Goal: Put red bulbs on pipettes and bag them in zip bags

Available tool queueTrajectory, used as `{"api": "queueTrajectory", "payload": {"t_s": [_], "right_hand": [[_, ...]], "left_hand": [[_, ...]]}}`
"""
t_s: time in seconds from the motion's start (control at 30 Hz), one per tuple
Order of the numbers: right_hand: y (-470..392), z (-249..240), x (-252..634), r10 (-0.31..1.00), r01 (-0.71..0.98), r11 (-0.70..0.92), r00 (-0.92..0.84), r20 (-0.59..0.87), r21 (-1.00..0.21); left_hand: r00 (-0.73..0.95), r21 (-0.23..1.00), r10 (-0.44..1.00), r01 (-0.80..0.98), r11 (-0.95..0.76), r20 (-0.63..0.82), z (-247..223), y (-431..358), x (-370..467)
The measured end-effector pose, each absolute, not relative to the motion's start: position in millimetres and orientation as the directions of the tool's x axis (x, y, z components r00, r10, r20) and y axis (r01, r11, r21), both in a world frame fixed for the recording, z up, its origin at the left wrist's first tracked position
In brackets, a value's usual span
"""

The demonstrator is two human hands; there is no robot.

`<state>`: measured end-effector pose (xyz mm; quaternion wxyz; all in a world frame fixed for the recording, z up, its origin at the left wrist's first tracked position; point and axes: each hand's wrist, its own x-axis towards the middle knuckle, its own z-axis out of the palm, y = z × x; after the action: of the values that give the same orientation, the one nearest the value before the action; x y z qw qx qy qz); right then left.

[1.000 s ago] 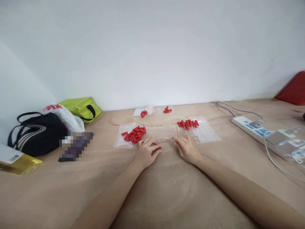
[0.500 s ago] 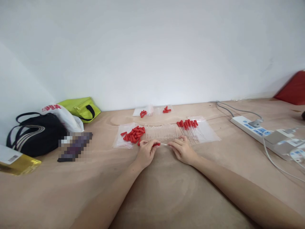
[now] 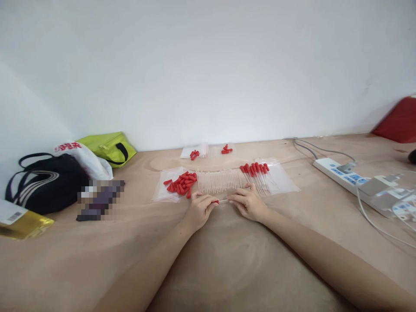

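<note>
My left hand (image 3: 200, 209) pinches a red rubber dropper bulb (image 3: 216, 202), mostly hidden by the fingers. In the fingers of my right hand (image 3: 248, 203) is a thin clear dropper tube (image 3: 223, 201), whose left end meets the bulb. Just beyond the hands lies a row of bare dropper tubes (image 3: 219, 181). Loose red bulbs (image 3: 182, 183) are heaped on a clear plastic bag at its left. To the right, several droppers with red bulbs fitted (image 3: 255, 169) lie side by side, partly over another clear bag (image 3: 282, 177).
Two small bags with red bulbs (image 3: 194, 154) lie near the wall. On the left are a black bag (image 3: 48, 182), a lime-green bag (image 3: 112, 147), a white plastic bag (image 3: 97, 158) and a gold package (image 3: 29, 221). A power strip (image 3: 338, 173) with cables sits right.
The bulb and tube are still held end to end between both hands. Less of the red bulb shows past my left fingers. The whole view has shifted slightly.
</note>
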<state>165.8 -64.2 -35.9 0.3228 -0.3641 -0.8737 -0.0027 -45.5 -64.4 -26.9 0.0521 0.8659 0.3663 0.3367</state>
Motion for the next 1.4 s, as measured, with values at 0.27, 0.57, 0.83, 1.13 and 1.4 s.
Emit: {"api": "queueTrajectory", "payload": {"t_s": [0.27, 0.57, 0.83, 1.13, 1.4], "right_hand": [[-70, -33, 162, 0.635, 0.696, 0.705, -0.538, 0.554, -0.133], [-73, -30, 152, 0.606, 0.671, 0.728, -0.536, 0.588, -0.139], [-72, -29, 146, 0.624, 0.667, 0.727, -0.544, 0.560, -0.162], [-64, -19, 157, 0.704, 0.796, 0.601, -0.482, 0.521, -0.075], [-20, -28, 182, 0.865, 0.963, 0.002, 0.133, 0.484, -0.269]], "left_hand": [[0.556, 0.276, 0.630, 0.590, -0.759, 0.543, -27, -67, -44], [0.582, 0.298, 0.649, 0.588, -0.752, 0.490, -26, -69, -44], [0.592, 0.271, 0.629, 0.584, -0.765, 0.504, -24, -68, -43], [0.490, 0.209, 0.700, 0.722, -0.660, 0.520, -21, -62, -56], [0.489, 0.281, 0.746, 0.715, -0.640, 0.453, -27, -58, -57]]}}
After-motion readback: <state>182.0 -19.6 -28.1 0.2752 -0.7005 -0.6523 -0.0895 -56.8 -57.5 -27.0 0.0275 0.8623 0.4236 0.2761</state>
